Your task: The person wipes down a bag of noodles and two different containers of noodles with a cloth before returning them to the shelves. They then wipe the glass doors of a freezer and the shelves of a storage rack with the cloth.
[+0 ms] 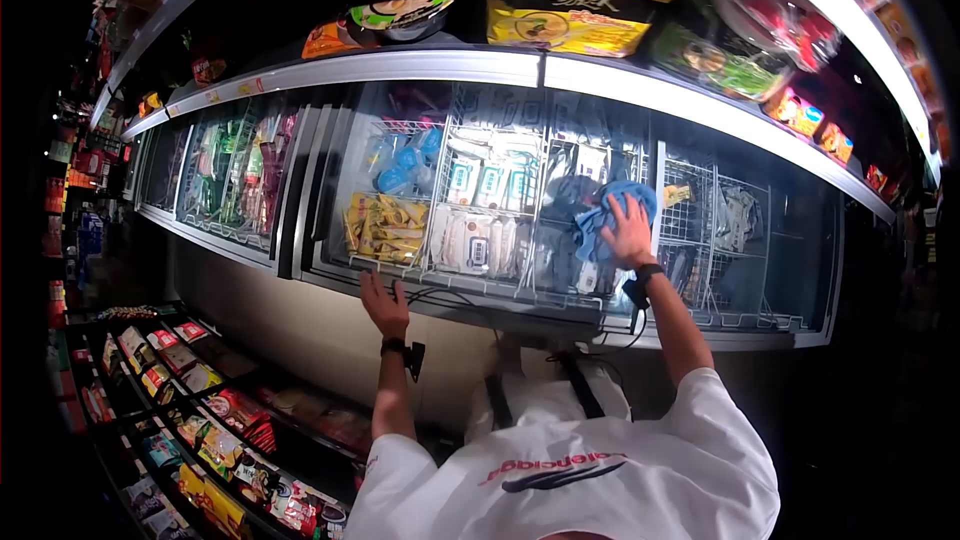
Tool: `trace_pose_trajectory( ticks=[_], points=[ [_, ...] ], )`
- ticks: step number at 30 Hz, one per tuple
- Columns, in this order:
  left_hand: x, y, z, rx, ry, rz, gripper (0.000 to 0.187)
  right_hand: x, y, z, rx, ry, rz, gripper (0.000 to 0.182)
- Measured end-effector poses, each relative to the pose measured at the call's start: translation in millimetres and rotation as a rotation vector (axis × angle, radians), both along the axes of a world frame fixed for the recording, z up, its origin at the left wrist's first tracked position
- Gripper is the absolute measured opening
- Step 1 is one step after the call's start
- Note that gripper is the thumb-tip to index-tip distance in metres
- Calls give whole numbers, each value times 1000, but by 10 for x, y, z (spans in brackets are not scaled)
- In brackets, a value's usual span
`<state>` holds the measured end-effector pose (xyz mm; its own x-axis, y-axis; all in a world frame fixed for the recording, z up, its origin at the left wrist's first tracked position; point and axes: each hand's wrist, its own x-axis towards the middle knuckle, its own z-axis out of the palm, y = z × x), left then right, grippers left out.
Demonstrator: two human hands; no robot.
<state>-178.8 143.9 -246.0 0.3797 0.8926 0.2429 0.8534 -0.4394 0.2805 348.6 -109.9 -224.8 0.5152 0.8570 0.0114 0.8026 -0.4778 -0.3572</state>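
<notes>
The right hand (630, 232) lies flat, fingers spread, on a blue cloth (603, 215) and presses it against the glass lid (500, 180) of a chest freezer, right of the frame's centre; the cloth is bunched under and around the palm, held by pressure and not by a closed fist. The left hand (384, 302) is open too, holding nothing, its fingers resting on the freezer's lower metal edge (450, 302) at the middle of the frame, well apart from the cloth. Each wrist carries a dark band with a small black device hanging from it. Under the glass, wire baskets (700, 230) divide the freezer: yellow packets (385, 223) lie left of centre, blue bags (405, 165) above them, and white packs (475, 240) just beside the cloth. Above the freezer, along the top of the frame, a shelf (450, 67) bears a large yellow bag (575, 0) and other snack packs. In the lower left, slanted racks hold rows of small colourful packets (200, 410). The person's white shirt (600, 480) fills the bottom centre.
</notes>
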Motion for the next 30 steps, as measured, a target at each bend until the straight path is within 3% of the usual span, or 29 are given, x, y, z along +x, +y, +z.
trace_pose_trajectory(
  ticks=[1,5,7,9,11,12,13,14,16,18,20,21,23,25,26,27,29,30],
  points=[
    [-86,39,-65,58,-47,55,65,185,205,-80,18,-36,-60,75],
    [-390,108,233,-114,-125,222,69,763,1210,-469,33,-127,-214,75],
    [-899,-5,838,-35,133,205,70,860,1631,-694,-63,-167,-255,76],
    [-1797,-255,1330,-7,442,326,66,582,2023,-429,-211,-167,-289,81],
    [-3052,-383,1611,71,351,430,58,382,2336,-535,-159,-246,-271,85],
    [-3248,-410,2139,24,418,462,51,256,2478,-602,-117,-237,-246,85],
    [-3932,-427,2184,135,531,513,44,43,2636,-513,-85,-204,-219,85],
    [-4277,-418,2337,82,503,637,38,-144,2780,-525,-17,-221,-175,84],
    [-4459,-214,2447,-6,456,623,28,-605,3043,-493,80,-191,-100,82],
    [-4467,192,2030,-41,303,455,24,-1192,3132,-364,122,-123,11,77],
    [-4097,622,1198,72,22,140,24,-1806,3083,-262,108,-51,134,74],
    [-3674,947,830,-355,75,548,29,-2103,2978,-190,93,0,214,72],
    [-3236,1401,-414,-585,-785,703,54,-2639,2632,-97,41,65,374,73],
    [-1880,1818,-357,-678,-1015,1054,70,-2883,2087,39,16,193,632,68],
    [-1763,2000,-566,-625,-878,937,75,-2909,1798,52,19,253,713,67],
    [-1789,2130,-764,-571,-739,822,81,-2882,1498,222,-7,276,677,66],
    [-1768,2355,-909,-448,-1037,982,86,-2595,909,204,-141,394,427,65],
    [-1850,2439,-906,-538,-1084,1131,79,-2427,689,295,-174,333,329,69]
  ],
)
